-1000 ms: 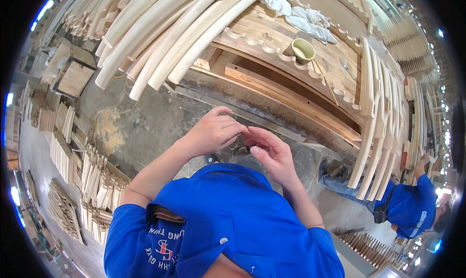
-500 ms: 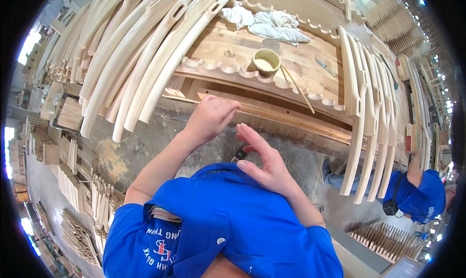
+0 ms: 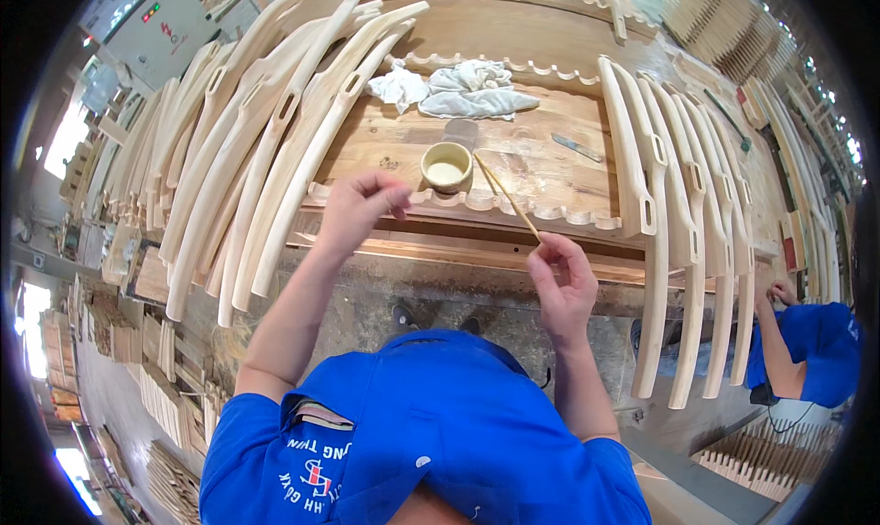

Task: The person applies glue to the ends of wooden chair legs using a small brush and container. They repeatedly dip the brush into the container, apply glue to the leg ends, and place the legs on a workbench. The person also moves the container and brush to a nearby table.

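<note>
Right hand (image 3: 561, 282) fingers pinch a thin stick (image 3: 507, 197) beside a cup (image 3: 446, 165) of seemingly pale glue.

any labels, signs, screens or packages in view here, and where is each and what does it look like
Control cabinet: far upper left, behind the curved wooden pieces; a grey box with small red and green lights and a red sign on its front.
Shirt print: lower middle, on the person's blue shirt; white lettering with a small red and white emblem.
No screens or packages show.
</note>
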